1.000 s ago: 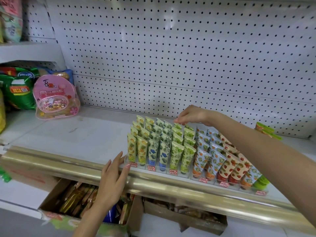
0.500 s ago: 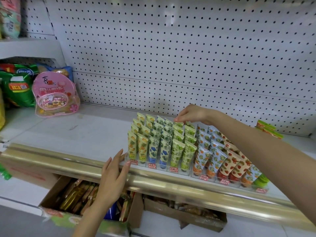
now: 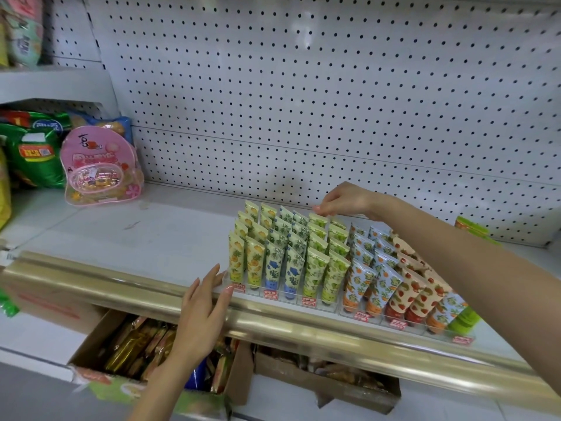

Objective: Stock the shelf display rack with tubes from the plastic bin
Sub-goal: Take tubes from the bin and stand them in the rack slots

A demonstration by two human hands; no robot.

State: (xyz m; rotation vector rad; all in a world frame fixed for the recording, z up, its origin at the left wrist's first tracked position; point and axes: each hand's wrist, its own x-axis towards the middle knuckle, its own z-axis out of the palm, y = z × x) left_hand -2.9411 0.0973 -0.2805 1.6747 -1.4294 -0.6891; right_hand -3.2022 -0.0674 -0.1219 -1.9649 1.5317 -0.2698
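The tubes (image 3: 315,268) stand cap-down in stepped rows in the clear display rack (image 3: 337,311), which sits at the front of the shelf (image 3: 170,238), right of its middle; nearly every slot looks filled; the plastic bin is not in view. They look small and light, soft-walled laminate with a glossy print, so likely slippery on the body and easy to dent under a hard squeeze; the flat crimped top is the stiffest part and the only part standing free of its neighbours, so I judge it the best place to take hold, with two fingertips, lifting or pressing straight along the slot so the rows beside it do not topple. The right hand (image 3: 346,199) reaches over the rack, fingers curled down, pinching the crimp of a green back-row tube (image 3: 318,220). The left hand (image 3: 203,299) is flat, fingers straight, its tips touching the rack's front left corner, holding nothing. A brass-coloured rail (image 3: 121,284) edges the shelf; pegboard (image 3: 303,101) backs it; a pink pouch (image 3: 97,168) stands well apart at the left; cardboard boxes (image 3: 91,350) of packets lie below.
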